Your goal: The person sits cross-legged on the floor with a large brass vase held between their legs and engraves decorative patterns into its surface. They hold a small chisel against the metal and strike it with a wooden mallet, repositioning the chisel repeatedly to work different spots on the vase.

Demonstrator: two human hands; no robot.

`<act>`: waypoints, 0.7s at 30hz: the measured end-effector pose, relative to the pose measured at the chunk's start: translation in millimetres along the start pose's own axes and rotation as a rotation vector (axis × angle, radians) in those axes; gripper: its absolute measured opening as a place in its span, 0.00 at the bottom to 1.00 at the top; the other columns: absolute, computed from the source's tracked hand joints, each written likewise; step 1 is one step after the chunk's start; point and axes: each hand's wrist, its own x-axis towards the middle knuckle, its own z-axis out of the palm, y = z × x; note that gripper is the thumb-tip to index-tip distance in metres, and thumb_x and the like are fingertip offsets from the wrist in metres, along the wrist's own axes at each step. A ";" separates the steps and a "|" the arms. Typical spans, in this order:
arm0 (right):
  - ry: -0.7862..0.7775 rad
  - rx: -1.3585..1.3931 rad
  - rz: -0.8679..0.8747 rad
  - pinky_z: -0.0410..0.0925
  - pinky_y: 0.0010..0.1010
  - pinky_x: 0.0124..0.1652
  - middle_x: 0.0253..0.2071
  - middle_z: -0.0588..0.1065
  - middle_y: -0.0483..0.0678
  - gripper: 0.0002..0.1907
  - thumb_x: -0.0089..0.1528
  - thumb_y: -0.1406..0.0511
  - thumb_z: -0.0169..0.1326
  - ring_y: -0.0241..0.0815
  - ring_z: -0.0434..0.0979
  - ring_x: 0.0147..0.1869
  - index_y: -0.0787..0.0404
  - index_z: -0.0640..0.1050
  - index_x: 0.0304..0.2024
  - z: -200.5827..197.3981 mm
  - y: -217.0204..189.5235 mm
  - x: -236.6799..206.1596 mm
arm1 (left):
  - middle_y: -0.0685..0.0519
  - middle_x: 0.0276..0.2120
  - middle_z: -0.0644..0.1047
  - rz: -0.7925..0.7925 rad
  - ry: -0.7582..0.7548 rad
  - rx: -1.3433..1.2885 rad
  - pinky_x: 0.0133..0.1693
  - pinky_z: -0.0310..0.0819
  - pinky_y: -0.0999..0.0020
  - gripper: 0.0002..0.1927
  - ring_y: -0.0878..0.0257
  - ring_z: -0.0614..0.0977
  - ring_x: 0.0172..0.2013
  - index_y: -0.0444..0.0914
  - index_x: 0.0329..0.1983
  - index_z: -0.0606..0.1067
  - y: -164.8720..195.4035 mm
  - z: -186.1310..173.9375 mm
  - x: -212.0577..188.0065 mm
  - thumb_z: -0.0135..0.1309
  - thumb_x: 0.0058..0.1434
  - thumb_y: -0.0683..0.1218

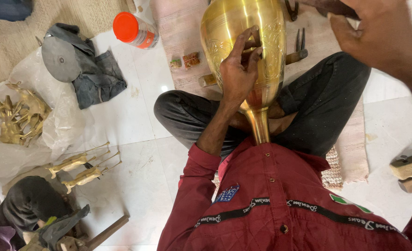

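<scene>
The person sits cross-legged on the floor [140,130] with a large brass vase [243,32] lying across the lap, its narrow neck [261,125] pointing back toward the red shirt and its wide belly away from the body. The left hand [237,74] lies on the belly with its grip pinched together on a small dark tool [251,46] pressed against the engraved metal. The right hand [373,32] is raised up and to the right of that grip, its fingers closed round a dark handle [329,7] whose far end runs out of view. The vase looks heavy, stiff and smooth; polished metal like this is judged slippery, so the belly resting in the lap and the slim neck seem the surest places to steady it, and a slip could mar the engraved surface. Beyond the left grip, further from the body, pliers [300,44] and a wooden-handled tool [209,80] lie on a pinkish mat [178,28]. Well to the left of the grip a jar with an orange lid [135,29] lies on its side; its contents cannot be made out. Further left, a clear plastic bag [61,125] holds a heap of small brass animal figures [17,118], and two more figures [82,167] lie on the tiles just beside it, near a crumpled dark cloth [96,76].
</scene>
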 end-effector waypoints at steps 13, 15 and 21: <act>0.006 -0.048 -0.065 0.68 0.33 0.39 0.36 0.76 0.50 0.24 0.67 0.75 0.58 0.43 0.75 0.34 0.59 0.79 0.66 2.5 -1.9 6.3 | 0.47 0.48 0.84 0.005 -0.073 0.112 0.41 0.92 0.63 0.29 0.60 0.90 0.42 0.47 0.68 0.68 7.1 -6.6 16.1 0.58 0.66 0.36; -0.033 -0.058 -0.053 0.68 0.34 0.39 0.36 0.75 0.49 0.25 0.67 0.75 0.58 0.44 0.75 0.35 0.57 0.79 0.67 4.2 -0.1 7.6 | 0.46 0.49 0.85 -0.049 -0.082 0.111 0.41 0.92 0.62 0.27 0.60 0.91 0.42 0.46 0.67 0.68 6.3 -5.9 17.3 0.60 0.67 0.37; -0.012 -0.066 -0.075 0.67 0.32 0.42 0.40 0.75 0.46 0.25 0.68 0.75 0.57 0.41 0.74 0.40 0.55 0.77 0.67 7.8 0.2 9.0 | 0.41 0.50 0.83 0.023 0.010 0.107 0.41 0.92 0.62 0.26 0.55 0.89 0.46 0.40 0.68 0.68 6.2 -1.1 9.1 0.56 0.67 0.35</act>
